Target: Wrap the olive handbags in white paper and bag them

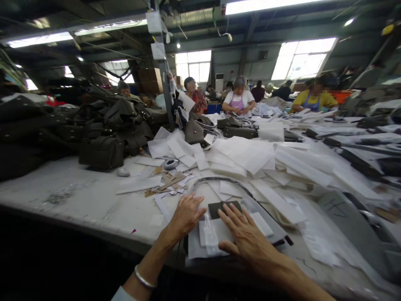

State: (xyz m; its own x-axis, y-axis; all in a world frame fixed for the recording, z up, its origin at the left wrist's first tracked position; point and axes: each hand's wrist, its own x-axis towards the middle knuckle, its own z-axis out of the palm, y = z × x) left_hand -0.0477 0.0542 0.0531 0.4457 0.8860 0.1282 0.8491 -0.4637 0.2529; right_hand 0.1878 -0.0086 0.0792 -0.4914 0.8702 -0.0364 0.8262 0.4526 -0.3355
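Hands (246, 236) apart, fingers spread over white sheets (216, 234), dark bags (102, 150) and foam pieces (242, 152) crowding beyond

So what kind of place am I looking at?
Likely a bag factory workshop: dark bags heaped on a long worktable, piles of white packing sheets, and people in aprons working across from you.

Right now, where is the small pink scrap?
In the head view, the pink scrap lies left of the left hand, near the front edge of the table.
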